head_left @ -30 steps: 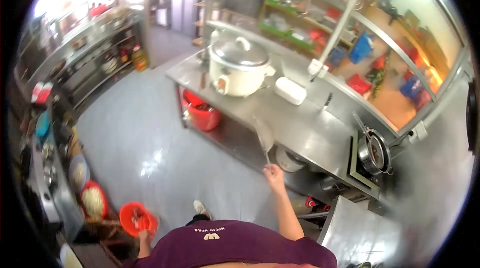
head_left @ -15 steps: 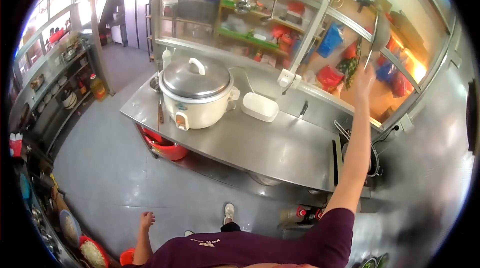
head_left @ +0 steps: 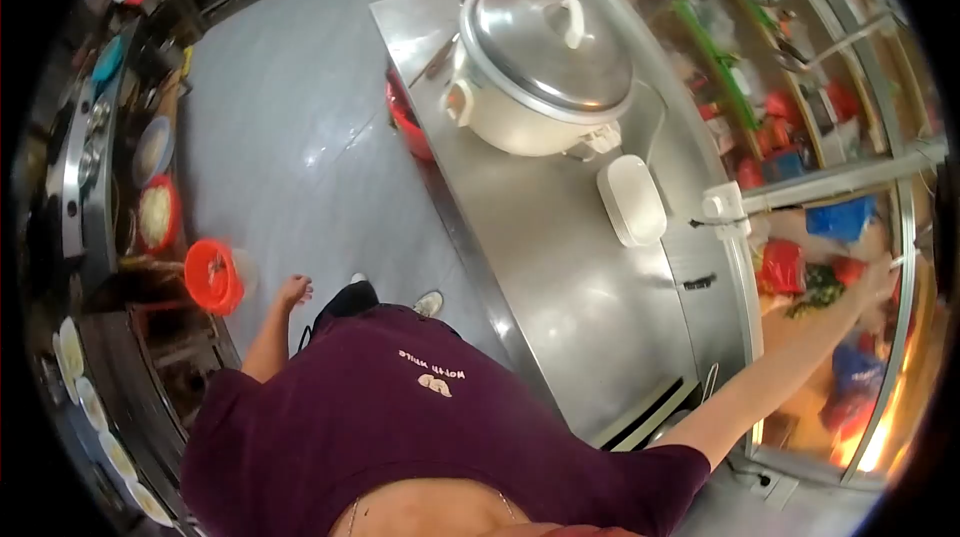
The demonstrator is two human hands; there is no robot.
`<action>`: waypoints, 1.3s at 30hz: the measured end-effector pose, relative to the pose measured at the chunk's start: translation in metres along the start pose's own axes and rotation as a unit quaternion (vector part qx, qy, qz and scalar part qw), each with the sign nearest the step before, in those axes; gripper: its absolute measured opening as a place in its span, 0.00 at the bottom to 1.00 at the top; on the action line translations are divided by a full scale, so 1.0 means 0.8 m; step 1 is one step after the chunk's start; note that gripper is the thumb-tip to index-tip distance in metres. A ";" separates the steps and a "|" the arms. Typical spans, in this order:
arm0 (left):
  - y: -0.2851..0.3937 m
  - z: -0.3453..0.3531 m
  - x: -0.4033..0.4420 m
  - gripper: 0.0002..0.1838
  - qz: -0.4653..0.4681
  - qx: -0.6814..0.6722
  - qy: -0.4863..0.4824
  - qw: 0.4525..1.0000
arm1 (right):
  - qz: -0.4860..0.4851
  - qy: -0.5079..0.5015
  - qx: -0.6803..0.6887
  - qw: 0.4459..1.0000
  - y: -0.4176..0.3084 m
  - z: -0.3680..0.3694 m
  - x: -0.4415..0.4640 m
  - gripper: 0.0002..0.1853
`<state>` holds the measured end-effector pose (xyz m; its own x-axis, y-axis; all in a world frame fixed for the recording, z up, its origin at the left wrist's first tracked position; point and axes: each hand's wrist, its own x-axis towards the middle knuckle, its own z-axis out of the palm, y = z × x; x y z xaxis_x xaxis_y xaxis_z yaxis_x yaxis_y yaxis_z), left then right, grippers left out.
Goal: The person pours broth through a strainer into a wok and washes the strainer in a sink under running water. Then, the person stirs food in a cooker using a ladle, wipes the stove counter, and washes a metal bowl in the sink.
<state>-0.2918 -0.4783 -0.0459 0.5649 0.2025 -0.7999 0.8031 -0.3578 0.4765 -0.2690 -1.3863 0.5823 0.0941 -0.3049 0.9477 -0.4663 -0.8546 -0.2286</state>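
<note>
My right hand [head_left: 876, 283] is stretched out to the far right, in front of the glass. Its fingers are closed around a thin pale metal handle [head_left: 903, 260]; the rest of that utensil is lost at the dark edge of the view. My left hand [head_left: 294, 292] hangs low at my side with loosely bent fingers and nothing in it. The nearest thing to it is an orange-red bucket [head_left: 213, 277] on the floor.
A large lidded rice cooker [head_left: 545, 47] stands on the steel counter [head_left: 570, 317], beside a white plastic container [head_left: 632, 201]. A small black-handled object [head_left: 699, 282] is by the back edge. Another red basin [head_left: 158, 215] holds pale food. Shelves show behind the glass.
My view has swung, so the counter now runs steeply and my shirt fills the lower middle. The ladle-like utensil at my right hand was visible before; its bowl is now out of sight.
</note>
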 end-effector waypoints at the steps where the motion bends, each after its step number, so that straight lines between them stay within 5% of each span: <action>1: 0.010 0.005 -0.004 0.14 -0.013 -0.004 0.000 1.000 | 0.107 -0.026 0.064 0.992 -0.013 -0.002 -0.006 0.19; 4: 0.034 0.007 0.006 0.13 0.000 0.018 -0.012 1.000 | 0.192 -0.076 0.309 0.928 0.024 0.011 -0.016 0.17; 7: 0.088 -0.003 0.049 0.15 0.085 0.113 0.017 0.990 | 0.214 -0.031 0.328 0.920 -0.097 -0.036 -0.091 0.07; 8: 0.111 -0.007 0.072 0.17 0.133 0.164 0.044 0.976 | 0.072 -0.036 0.234 0.969 -0.086 -0.037 -0.111 0.08; 10: 0.191 -0.008 0.085 0.19 0.210 0.172 0.085 0.959 | -0.161 -0.072 0.093 0.980 -0.081 -0.035 -0.178 0.10; 13: 0.328 -0.004 0.109 0.18 0.303 0.210 0.063 0.927 | 0.259 -0.219 0.240 0.910 -0.156 -0.019 -0.329 0.07; 14: 0.371 0.003 0.122 0.18 0.352 0.195 0.080 0.912 | 0.304 -0.327 0.218 0.868 -0.126 0.010 -0.393 0.10; 17: 0.522 0.025 0.100 0.18 0.454 0.153 0.093 0.873 | 0.406 -0.495 0.213 0.738 -0.269 0.007 -0.549 0.14; 22: 0.688 0.064 0.120 0.17 0.411 0.186 0.015 0.892 | 0.479 -0.584 0.280 0.592 -0.447 0.005 -0.644 0.13; 25: 0.716 0.117 0.191 0.20 0.447 0.267 0.177 0.835 | 0.473 -0.612 0.249 0.583 -0.505 0.013 -0.645 0.13; 32: 0.745 0.135 0.231 0.23 0.462 0.315 0.168 0.812 | 0.518 -0.574 0.200 0.602 -0.542 -0.009 -0.662 0.11; 35: 0.763 0.131 0.230 0.24 0.399 0.179 0.096 0.894 | 0.541 -0.569 0.197 0.587 -0.558 -0.008 -0.659 0.11; 39: 0.779 0.088 0.191 0.22 0.500 0.021 0.069 0.863 | 0.463 -0.619 0.257 0.580 -0.562 0.016 -0.660 0.12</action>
<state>0.2819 -0.7346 0.1031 0.9912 -0.1200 0.0557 -0.1042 -0.4485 0.8877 -0.0976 -0.8462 0.1821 0.7205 -0.5293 -0.4480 -0.5267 0.0024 -0.8500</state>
